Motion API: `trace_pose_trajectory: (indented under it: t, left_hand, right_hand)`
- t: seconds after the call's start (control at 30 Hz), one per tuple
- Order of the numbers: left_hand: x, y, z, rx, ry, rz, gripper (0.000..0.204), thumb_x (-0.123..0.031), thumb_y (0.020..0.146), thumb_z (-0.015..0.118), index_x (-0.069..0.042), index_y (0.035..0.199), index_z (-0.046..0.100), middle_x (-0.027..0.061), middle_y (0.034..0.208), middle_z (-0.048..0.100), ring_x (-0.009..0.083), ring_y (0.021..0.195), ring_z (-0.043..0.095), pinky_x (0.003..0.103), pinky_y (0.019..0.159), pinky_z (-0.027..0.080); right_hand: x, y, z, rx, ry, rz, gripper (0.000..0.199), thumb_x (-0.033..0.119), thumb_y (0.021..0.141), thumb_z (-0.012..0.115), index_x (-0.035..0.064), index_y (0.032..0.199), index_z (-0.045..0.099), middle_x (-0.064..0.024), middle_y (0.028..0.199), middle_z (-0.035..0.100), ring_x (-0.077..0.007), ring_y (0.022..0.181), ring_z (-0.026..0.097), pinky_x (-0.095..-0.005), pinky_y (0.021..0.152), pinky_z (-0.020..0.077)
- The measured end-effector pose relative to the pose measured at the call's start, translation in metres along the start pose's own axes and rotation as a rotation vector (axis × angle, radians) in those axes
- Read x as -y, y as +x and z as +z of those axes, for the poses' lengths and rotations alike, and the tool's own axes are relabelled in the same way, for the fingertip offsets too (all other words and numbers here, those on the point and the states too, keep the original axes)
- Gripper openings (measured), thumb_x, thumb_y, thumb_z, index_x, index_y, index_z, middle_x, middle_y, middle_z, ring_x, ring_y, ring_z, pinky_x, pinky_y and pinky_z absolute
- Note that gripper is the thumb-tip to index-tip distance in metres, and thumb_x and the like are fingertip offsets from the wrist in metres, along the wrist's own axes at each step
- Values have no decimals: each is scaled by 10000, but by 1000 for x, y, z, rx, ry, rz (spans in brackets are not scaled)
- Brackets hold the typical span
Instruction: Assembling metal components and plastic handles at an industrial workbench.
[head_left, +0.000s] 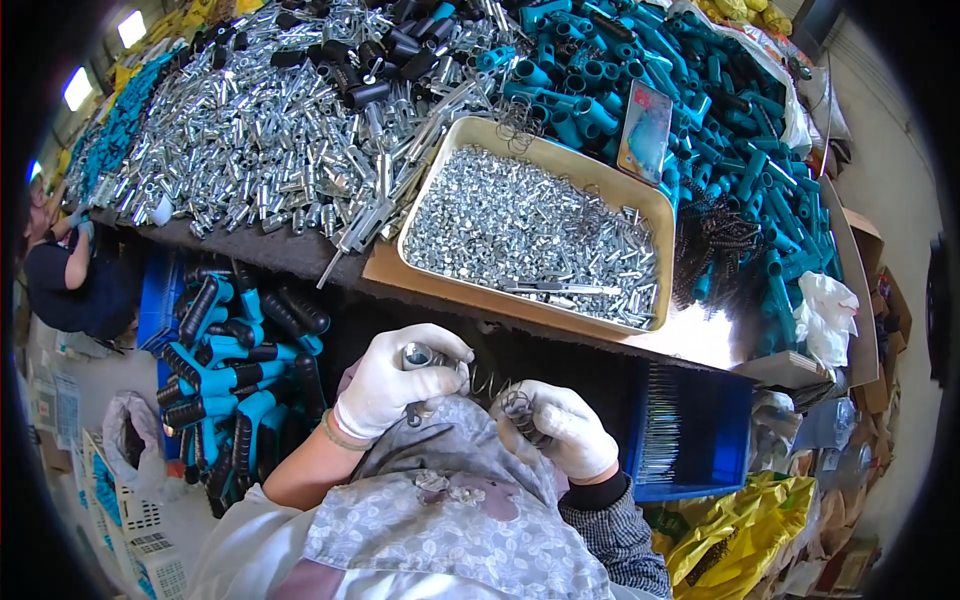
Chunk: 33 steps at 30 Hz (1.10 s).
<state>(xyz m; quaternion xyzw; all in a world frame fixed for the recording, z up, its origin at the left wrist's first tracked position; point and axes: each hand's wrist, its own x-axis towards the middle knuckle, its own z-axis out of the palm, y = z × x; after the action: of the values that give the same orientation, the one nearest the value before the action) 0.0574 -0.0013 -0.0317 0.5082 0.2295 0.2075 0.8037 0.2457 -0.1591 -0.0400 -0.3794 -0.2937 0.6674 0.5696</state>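
My left hand (392, 385), in a white glove, grips a shiny metal tube (418, 356) held upright just below the table's front edge. A thin wire spring (484, 382) stretches between the tube and my right hand. My right hand (560, 428), also in a white glove, is closed around a bunch of dark springs (519, 407). Both hands sit over my lap, which is covered by a grey patterned cloth (450, 520).
A tan tray (478, 133) of small silver parts sits straight ahead on the table. Piles of silver metal tubes (250, 130) lie to the left, teal plastic parts (730, 120) and dark springs (715, 250) to the right. A blue bin (705, 430) and assembled teal-and-black handles (230, 370) flank me. Another person (65, 270) sits far left.
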Motion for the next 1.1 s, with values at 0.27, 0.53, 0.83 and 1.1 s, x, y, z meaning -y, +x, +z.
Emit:
trace_pose_trajectory:
  t: [0.27,0.53,0.83,1.1]
  left_hand:
    - [-9,-9,4,-214,949,608,216,-85,783,803,-39,972,709,109,851,717,166,682,697,298,626,543]
    - [-39,-13,-7,466,486,389,217,-132,766,823,-14,917,722,83,796,724,171,641,667,275,588,515]
    - [-16,-13,9,-185,1167,581,207,-93,764,802,-53,943,708,122,816,704,255,686,698,329,626,549]
    - [-15,-17,0,381,-405,338,311,-74,695,880,72,865,663,240,825,704,286,673,692,371,607,569]
  right_hand:
    - [1,-1,-2,-327,-659,-290,326,193,898,686,4,1161,646,-85,917,663,-172,737,602,-275,679,495]
    - [-6,5,-15,109,-765,-450,320,80,779,793,15,1083,714,-140,1032,698,-273,945,683,-345,820,553]
    - [19,2,12,-415,-1754,-851,373,68,723,684,73,1095,705,-85,983,674,-247,830,665,-329,705,556]
    - [48,6,1,-57,-967,-555,323,-50,645,796,14,958,743,-101,982,719,-243,892,704,-318,786,575]
